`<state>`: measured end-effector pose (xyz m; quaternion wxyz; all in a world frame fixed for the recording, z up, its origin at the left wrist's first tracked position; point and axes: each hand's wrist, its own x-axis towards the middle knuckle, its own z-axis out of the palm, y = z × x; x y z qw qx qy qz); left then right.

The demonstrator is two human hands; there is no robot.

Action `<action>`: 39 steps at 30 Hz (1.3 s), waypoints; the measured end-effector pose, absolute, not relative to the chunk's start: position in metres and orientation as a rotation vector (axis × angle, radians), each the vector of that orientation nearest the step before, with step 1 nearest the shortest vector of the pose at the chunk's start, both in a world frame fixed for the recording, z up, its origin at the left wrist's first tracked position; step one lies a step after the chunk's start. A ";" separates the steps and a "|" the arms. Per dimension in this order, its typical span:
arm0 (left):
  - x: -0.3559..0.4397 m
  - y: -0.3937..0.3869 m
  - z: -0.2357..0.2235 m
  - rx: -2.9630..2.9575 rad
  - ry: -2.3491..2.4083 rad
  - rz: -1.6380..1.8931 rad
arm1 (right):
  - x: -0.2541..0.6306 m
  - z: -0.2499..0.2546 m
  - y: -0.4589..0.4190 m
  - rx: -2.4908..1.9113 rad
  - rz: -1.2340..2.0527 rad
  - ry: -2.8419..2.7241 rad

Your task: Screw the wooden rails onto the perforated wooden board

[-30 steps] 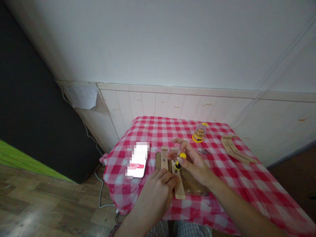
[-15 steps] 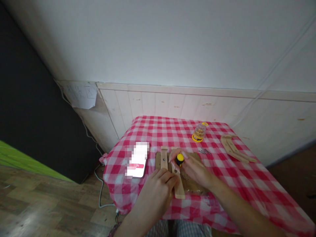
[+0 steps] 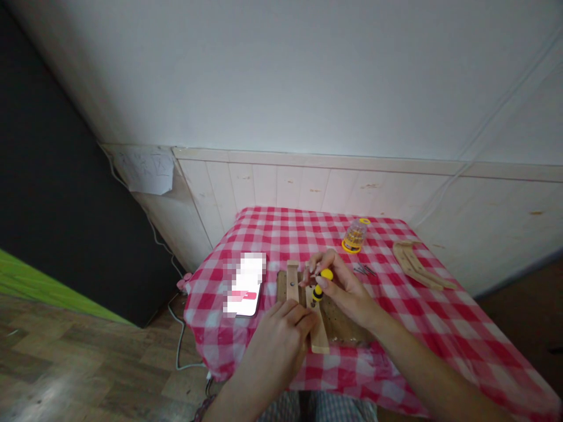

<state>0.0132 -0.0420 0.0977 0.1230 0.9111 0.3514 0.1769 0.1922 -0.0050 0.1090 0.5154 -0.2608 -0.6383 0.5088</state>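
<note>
My right hand (image 3: 345, 287) holds a small yellow-and-black screwdriver (image 3: 317, 292) between thumb and fingers, its handle tilted. The tip end points down at a hole or screw in the near wooden strip (image 3: 320, 337). My left hand (image 3: 285, 328) has its fingers curled and pressed on that strip's left side, close to the screwdriver. Parallel to it on the left lies a second wooden strip (image 3: 292, 281) with a dark screw or hole in it. Both strips rest on a brown board (image 3: 347, 328), partly hidden by my hands.
A phone (image 3: 246, 287) with a lit screen lies at the left. Behind stands a clear, yellow-based bit case (image 3: 354, 236). Several small metal pieces (image 3: 364, 270) lie right of the board, and curved wooden pieces (image 3: 416, 265) farther right. A checked cloth (image 3: 290, 228) covers the table.
My right hand has opened its grip somewhat and shifted up, its fingers rolling around the screwdriver. The handle now leans more to the right. My left hand has stayed in place.
</note>
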 end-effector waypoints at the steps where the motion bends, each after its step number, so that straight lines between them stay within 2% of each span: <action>1: 0.013 -0.042 0.097 2.655 1.017 0.525 | 0.192 0.109 -0.005 -0.614 1.252 -1.533; 13: 0.014 -0.041 0.099 2.668 1.034 0.487 | 0.187 0.104 -0.006 -0.508 1.456 -1.505; 20: 0.014 -0.041 0.099 2.679 1.045 0.500 | 0.195 0.108 -0.008 -0.629 1.218 -1.741; 26: 0.014 -0.041 0.096 2.680 1.038 0.512 | 0.189 0.107 -0.005 -0.652 1.150 -1.527; 39: 0.014 -0.042 0.099 2.642 1.034 0.512 | 0.186 0.094 -0.005 -0.561 1.486 -1.538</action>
